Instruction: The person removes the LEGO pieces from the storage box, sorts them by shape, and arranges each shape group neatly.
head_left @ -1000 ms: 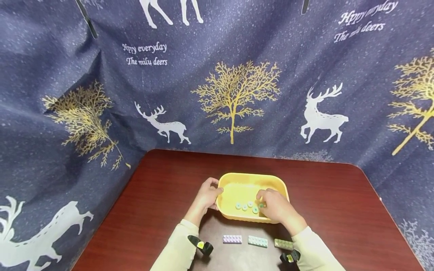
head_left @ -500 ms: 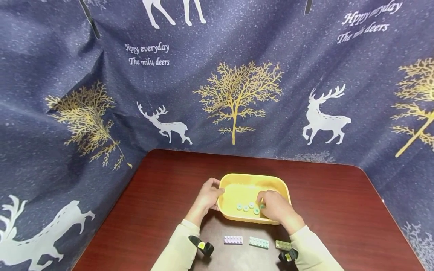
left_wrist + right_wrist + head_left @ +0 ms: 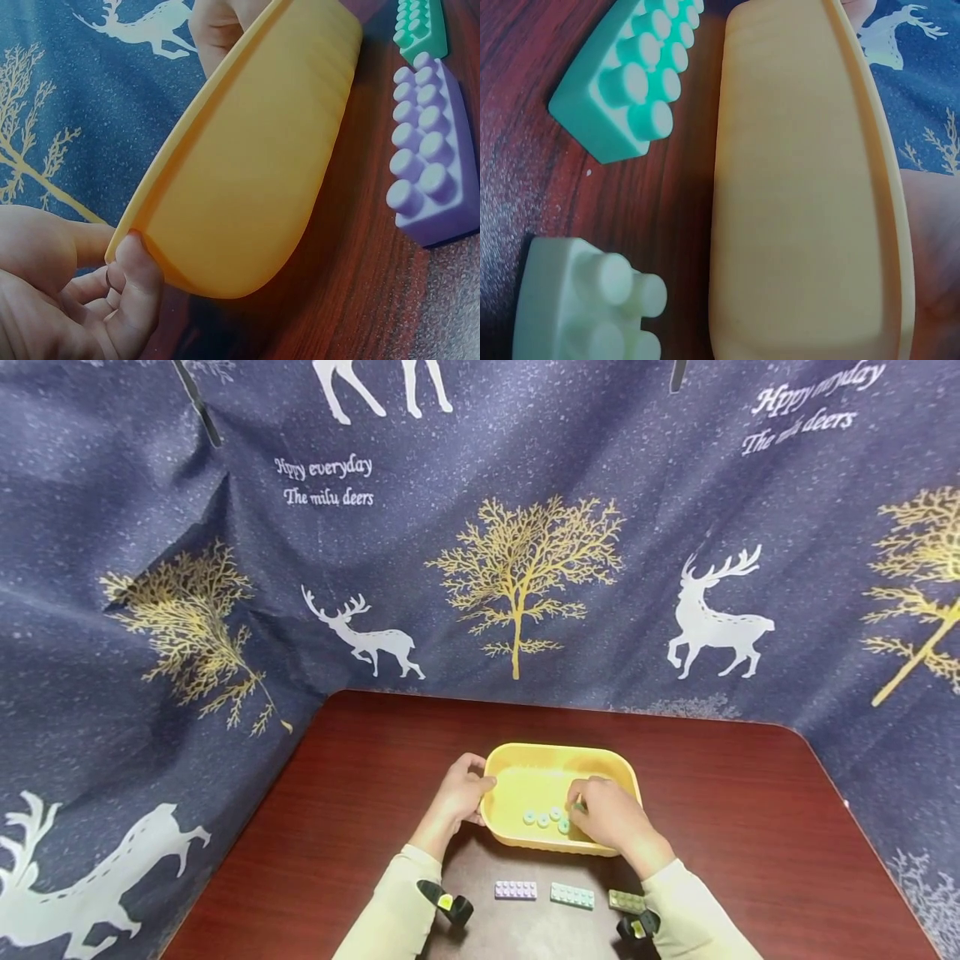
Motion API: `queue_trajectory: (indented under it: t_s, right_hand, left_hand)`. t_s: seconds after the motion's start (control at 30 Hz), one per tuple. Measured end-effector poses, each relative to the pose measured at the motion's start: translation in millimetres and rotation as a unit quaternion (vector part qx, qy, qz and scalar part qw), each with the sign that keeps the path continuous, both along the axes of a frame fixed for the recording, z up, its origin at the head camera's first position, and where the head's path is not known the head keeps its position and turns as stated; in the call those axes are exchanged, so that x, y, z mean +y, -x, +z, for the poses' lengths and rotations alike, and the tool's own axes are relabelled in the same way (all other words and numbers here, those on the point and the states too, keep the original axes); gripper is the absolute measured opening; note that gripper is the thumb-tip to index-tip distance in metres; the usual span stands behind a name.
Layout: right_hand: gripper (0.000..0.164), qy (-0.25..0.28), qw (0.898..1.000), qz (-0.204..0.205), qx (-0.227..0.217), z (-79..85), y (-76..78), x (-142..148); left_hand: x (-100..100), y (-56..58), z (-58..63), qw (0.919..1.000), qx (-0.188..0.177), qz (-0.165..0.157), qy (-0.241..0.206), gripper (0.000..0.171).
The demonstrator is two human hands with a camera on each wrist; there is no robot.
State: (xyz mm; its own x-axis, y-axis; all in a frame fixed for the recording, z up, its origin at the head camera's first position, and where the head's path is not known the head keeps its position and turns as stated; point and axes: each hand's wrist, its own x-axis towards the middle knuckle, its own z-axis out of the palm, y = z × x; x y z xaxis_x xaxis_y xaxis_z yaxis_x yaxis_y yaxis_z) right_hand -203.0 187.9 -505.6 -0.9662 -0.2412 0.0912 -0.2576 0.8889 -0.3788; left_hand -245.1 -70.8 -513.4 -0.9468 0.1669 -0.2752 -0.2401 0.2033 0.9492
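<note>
My left hand (image 3: 459,789) grips the left end of a yellow plastic bin (image 3: 525,841); in the left wrist view its thumb and fingers pinch the bin's rim (image 3: 169,154). My right hand (image 3: 609,810) reaches over the near right side into the bin, fingers bent down. A small green ring (image 3: 580,807) shows at its fingertips, partly hidden, seemingly pinched. Beside it on the bin floor lie another green ring (image 3: 564,827) and several paler ones, such as a pale ring (image 3: 529,817). The bin wall blocks the right fingertips in the right wrist view.
In front of the bin, a purple block (image 3: 515,890), a mint green block (image 3: 572,895) and an olive green block (image 3: 627,901) lie in a row on the reddish-brown table (image 3: 360,777). The olive one sits near my right wrist. A dark blue deer-print cloth (image 3: 450,443) hangs behind.
The right fingertips have shifted slightly in the bin, and the green ring at them sits a little higher in view. My left hand keeps its grip on the rim.
</note>
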Motion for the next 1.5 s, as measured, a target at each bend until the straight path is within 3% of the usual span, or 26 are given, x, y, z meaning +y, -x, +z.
queue_trajectory:
  t_s: [0.37, 0.97, 1.27, 1.5]
  right_hand:
    - [0.011, 0.01, 1.0, -0.001, 0.01, 7.0, -7.7, 1.0]
    - [0.015, 0.072, 0.995, -0.02, 0.063, 8.9, -32.2, 4.8]
    - [0.014, 0.096, 0.986, -0.018, 0.132, 14.2, -46.5, 7.7]
    - [0.016, 0.111, 0.983, -0.003, 0.144, 18.3, -58.7, 3.7]
  left_hand:
    - [1.9, -1.9, 2.8, 1.0, 0.001, 0.001, 0.002, 0.034]
    - [1.5, -3.4, 2.9, 1.0, 0.006, 0.002, 0.002, 0.034]
    - [1.5, -2.7, 3.3, 0.9999, 0.008, 0.007, 0.008, 0.033]
    - [2.6, -3.9, 3.2, 1.0, 0.007, 0.006, 0.003, 0.033]
